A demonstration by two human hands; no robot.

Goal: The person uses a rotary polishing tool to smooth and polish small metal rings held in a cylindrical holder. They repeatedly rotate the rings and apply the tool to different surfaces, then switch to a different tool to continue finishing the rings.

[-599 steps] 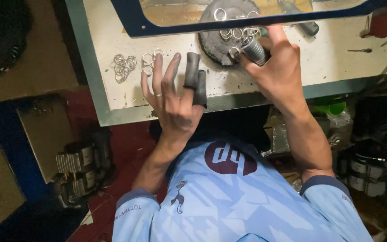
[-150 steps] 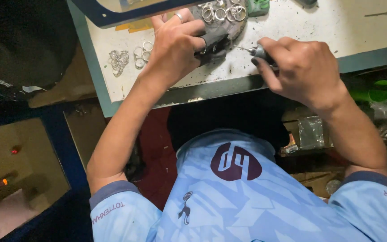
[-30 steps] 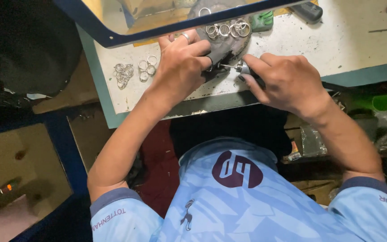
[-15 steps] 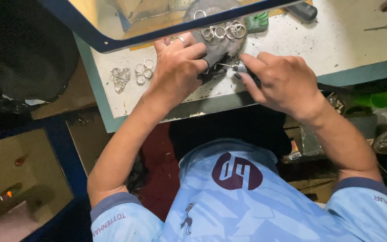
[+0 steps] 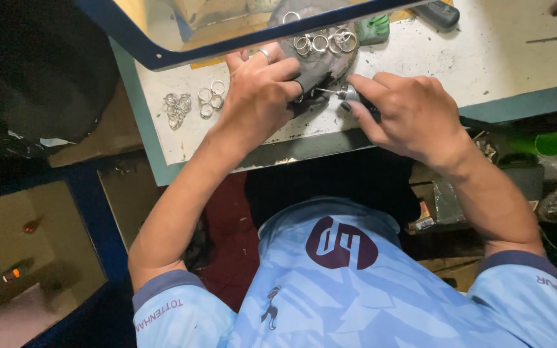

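Head view: at the near edge of the white workbench (image 5: 498,64), the left hand (image 5: 259,96) is curled tight, fingertips pinching a small piece too hidden to make out, pressed against the dark round pad (image 5: 327,61). The right hand (image 5: 407,109), just right of that pad, is closed around a slim metal-tipped hand tool (image 5: 346,95) whose point reaches the left fingertips. A row of silver rings (image 5: 323,42) lies on the pad's far side, and more loose rings (image 5: 191,103) sit well left of it.
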